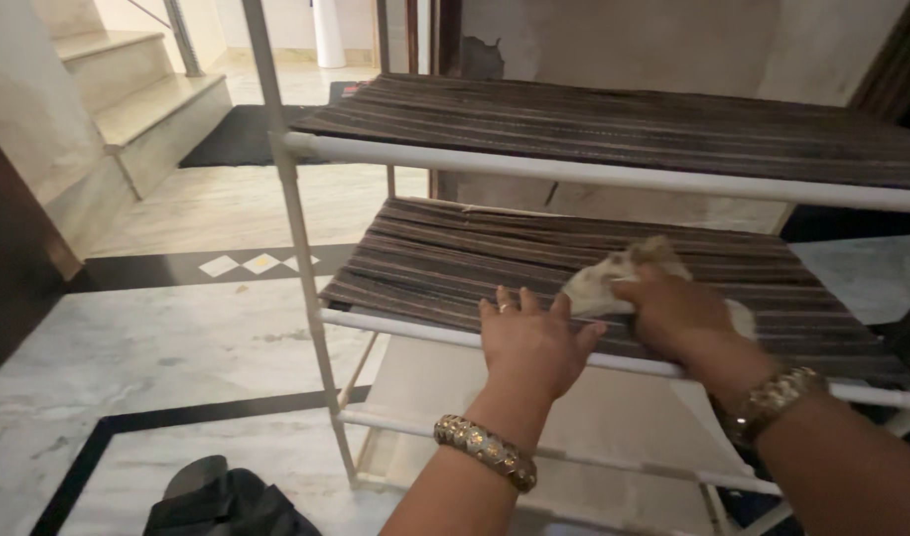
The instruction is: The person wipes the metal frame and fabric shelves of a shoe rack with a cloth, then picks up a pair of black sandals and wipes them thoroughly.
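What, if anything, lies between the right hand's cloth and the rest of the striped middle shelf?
Nothing visible does. The right hand presses the pale cloth directly on the striped middle shelf. The left hand rests on the white front rail beside it; the fabric further left carries nothing.

White marble floor (128, 347) with black inlay bands is spreading across the room. Pale stairs (137, 94) are rising at upper left. A peeling wall (614, 45) is standing behind.

Marble stairs (147, 94), a dark mat (239, 139), black footwear (222, 501).
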